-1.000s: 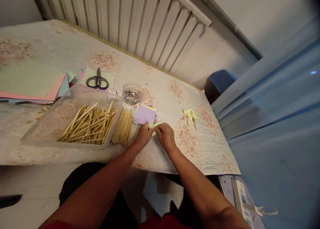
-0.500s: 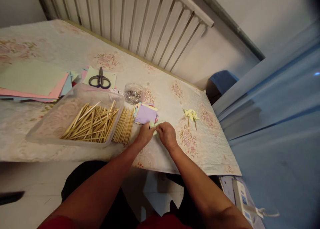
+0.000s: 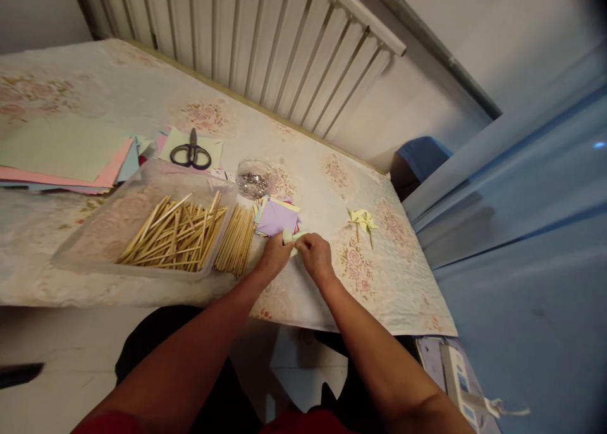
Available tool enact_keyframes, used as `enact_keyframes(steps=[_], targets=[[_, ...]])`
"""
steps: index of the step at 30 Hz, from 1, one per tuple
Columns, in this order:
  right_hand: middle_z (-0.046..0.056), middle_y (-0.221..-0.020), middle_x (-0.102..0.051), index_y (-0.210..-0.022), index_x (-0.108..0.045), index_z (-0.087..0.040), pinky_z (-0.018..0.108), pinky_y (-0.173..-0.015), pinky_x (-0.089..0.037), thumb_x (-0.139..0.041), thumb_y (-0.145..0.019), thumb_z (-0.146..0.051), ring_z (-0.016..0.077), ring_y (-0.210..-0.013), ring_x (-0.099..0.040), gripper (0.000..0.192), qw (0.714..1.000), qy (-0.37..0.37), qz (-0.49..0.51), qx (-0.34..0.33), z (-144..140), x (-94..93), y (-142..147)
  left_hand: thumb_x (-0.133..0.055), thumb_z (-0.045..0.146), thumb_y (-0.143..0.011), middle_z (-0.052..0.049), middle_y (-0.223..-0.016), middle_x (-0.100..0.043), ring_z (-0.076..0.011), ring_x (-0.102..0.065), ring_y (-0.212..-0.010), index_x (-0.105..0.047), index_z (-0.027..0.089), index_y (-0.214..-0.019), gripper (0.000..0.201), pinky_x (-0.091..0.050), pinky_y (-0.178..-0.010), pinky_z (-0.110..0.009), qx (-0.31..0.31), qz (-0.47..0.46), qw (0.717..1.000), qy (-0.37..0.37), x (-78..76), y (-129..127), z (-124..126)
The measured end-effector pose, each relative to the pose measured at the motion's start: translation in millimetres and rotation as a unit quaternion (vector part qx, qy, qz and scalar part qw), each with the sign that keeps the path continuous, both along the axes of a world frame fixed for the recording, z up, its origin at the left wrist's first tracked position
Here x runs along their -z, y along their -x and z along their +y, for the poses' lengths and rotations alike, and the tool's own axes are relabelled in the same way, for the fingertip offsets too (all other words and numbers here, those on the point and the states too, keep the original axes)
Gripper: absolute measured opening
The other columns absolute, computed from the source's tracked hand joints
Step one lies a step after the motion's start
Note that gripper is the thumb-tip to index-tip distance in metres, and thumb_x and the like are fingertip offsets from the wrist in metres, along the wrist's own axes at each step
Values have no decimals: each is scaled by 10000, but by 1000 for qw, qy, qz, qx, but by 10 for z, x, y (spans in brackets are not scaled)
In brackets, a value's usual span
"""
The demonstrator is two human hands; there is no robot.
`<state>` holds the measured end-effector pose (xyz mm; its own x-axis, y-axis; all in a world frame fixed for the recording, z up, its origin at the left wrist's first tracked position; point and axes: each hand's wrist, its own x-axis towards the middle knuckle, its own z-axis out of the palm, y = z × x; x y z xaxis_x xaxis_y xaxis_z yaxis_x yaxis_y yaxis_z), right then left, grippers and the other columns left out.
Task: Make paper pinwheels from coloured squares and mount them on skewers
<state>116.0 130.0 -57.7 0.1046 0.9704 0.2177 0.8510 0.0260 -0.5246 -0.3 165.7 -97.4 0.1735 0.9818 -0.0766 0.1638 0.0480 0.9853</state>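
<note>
Pale green paper piece (image 3: pixel 290 236) pinched between left hand (image 3: pixel 271 257) and right hand (image 3: pixel 315 254), fingertips closed on it, just ahead; square paper stack (image 3: pixel 277 216) beyond the left hand.

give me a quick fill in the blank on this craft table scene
1. Both hands, left hand and right hand, pinch a small pale ____ paper piece.
2. The black-handled scissors lie on a sheet of ____.
3. The wooden sticks lie in a clear ____ tray.

Missing words: green; paper; plastic
</note>
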Motion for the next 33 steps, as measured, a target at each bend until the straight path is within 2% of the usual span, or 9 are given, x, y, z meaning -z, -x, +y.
enact_keyframes(steps=[2,4,7,10,15,17,22,28,33], targets=[[-21,-609,-564,-643,-601,-198,251,-595,-367,-530,-761,-238,144,-600,-488,143,991,46,95,77,13,73,37,-554,174,-717,-31,-707,-617,-151,-503,-657,-622,113,-771,106,-369,-604,-247,-7,10,1000,5,-13,9,-1],[-28,-588,-551,-634,-593,-198,246,-574,-360,-534,-752,-236,141,-578,-479,137,987,64,113,97,17,82,60,-552,168,-713,-29,-701,-613,-149,-498,-655,-617,117,-754,92,-368,-605,-246,-8,9,1000,2,-13,15,0],[13,-676,-582,-643,-608,-196,271,-660,-371,-542,-766,-209,163,-683,-503,140,1000,3,-12,10,5,-26,53,-553,175,-714,-26,-713,-622,-150,-503,-665,-622,122,-773,105,-385,-622,-247,1,-25,1000,-11,19,12,12],[43,-724,-592,-653,-623,-193,292,-724,-368,-553,-782,-203,182,-758,-507,147,993,-36,-96,-58,0,-111,33,-556,185,-713,-26,-722,-629,-154,-514,-673,-628,121,-797,128,-399,-631,-251,6,-47,999,-15,53,3,26],[-17,-621,-574,-641,-607,-194,245,-601,-376,-537,-769,-214,141,-604,-503,148,994,38,79,68,27,20,63,-569,200,-709,-22,-720,-627,-155,-518,-679,-634,116,-811,148,-408,-641,-256,-12,-24,1000,2,42,8,23],[-26,-590,-556,-626,-597,-195,241,-579,-370,-536,-767,-224,137,-573,-489,156,990,53,94,88,25,43,76,-564,200,-712,-23,-710,-620,-154,-510,-674,-632,112,-788,135,-405,-630,-255,-14,-16,1000,1,32,9,17],[34,-737,-601,-671,-617,-198,286,-721,-388,-554,-771,-191,177,-751,-523,118,998,-28,-61,-22,0,-60,41,-546,189,-714,-19,-728,-632,-149,-514,-678,-642,108,-831,172,-408,-627,-247,-1,-62,998,-7,38,-9,19],[-27,-591,-567,-611,-600,-201,241,-580,-383,-560,-740,-271,137,-586,-494,153,989,23,123,74,22,63,25,-560,204,-708,-13,-705,-620,-148,-510,-658,-638,106,-813,163,-395,-614,-247,-6,-47,999,-3,23,-1,13],[-19,-649,-587,-707,-622,-180,237,-576,-409,-669,-634,-329,128,-595,-497,173,974,6,178,140,12,135,10,-578,234,-712,-34,-752,-643,-158,-527,-694,-651,95,-854,212,-402,-623,-250,-8,-40,999,5,11,2,5]])
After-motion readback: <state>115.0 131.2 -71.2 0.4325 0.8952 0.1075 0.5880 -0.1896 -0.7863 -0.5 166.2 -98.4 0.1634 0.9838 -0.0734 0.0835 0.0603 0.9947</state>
